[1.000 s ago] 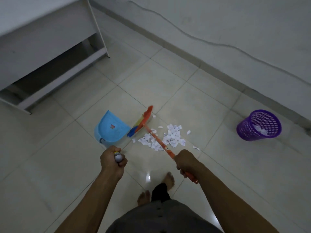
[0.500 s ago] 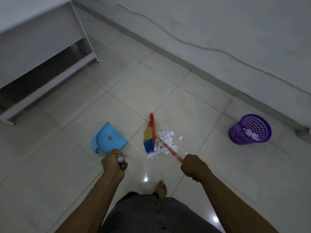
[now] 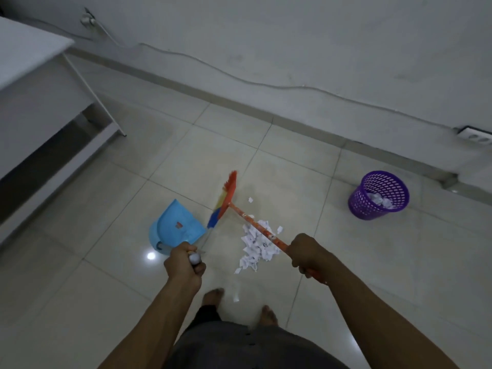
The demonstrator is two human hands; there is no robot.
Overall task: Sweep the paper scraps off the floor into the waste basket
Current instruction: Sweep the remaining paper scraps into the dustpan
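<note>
A heap of white paper scraps [image 3: 257, 243] lies on the tiled floor just ahead of my bare feet. My right hand [image 3: 306, 253] is shut on the orange handle of a broom [image 3: 226, 199], whose orange, yellow and blue head is lifted beyond and left of the heap. My left hand [image 3: 185, 265] is shut on the upright handle of a blue dustpan [image 3: 177, 226], which rests on the floor left of the scraps. A purple mesh waste basket [image 3: 379, 195] with crumpled paper inside stands at the right near the wall.
A white table [image 3: 34, 83] with a lower shelf fills the left side. A cable [image 3: 239, 81] runs along the wall to a power strip [image 3: 475, 137] on the right. One stray scrap [image 3: 250, 200] lies beyond the heap.
The broom head has swung away from the heap, up and to the far side. The scraps now sit closer to my feet in a tighter heap. The view has tilted up toward the wall.
</note>
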